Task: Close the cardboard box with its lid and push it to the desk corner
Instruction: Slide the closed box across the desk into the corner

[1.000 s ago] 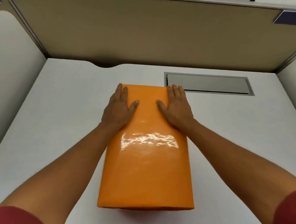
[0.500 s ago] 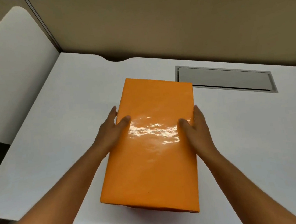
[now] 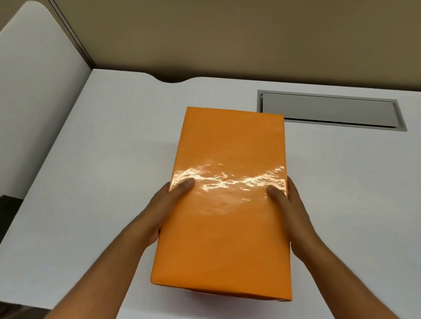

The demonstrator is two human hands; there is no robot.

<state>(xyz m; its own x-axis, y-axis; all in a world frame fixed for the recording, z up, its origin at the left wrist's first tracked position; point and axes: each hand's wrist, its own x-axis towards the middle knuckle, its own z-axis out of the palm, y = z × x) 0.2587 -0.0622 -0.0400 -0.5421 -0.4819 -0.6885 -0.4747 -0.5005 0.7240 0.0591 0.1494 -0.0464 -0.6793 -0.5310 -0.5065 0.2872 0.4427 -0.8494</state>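
Note:
A glossy orange cardboard box [image 3: 229,173] lies lengthwise on the white desk [image 3: 90,187], its lid down over the whole top. My left hand [image 3: 161,211] grips the box's left side about halfway along, thumb resting on the lid. On the opposite side my right hand [image 3: 297,212] does the same, thumb on top and fingers down the side wall. The fingers of both hands are hidden behind the box. The box's near end reaches close to the desk's front edge.
A grey cable hatch [image 3: 329,110] is set into the desk just beyond the box to the right. A beige partition wall [image 3: 243,33] runs along the back, and a white rounded side panel [image 3: 24,101] borders the left. The far left desk corner [image 3: 107,79] lies between them.
Both hands slid back from lying flat on the lid's far end to clasping the box's sides at mid-length. The view tilted and shifted slightly left.

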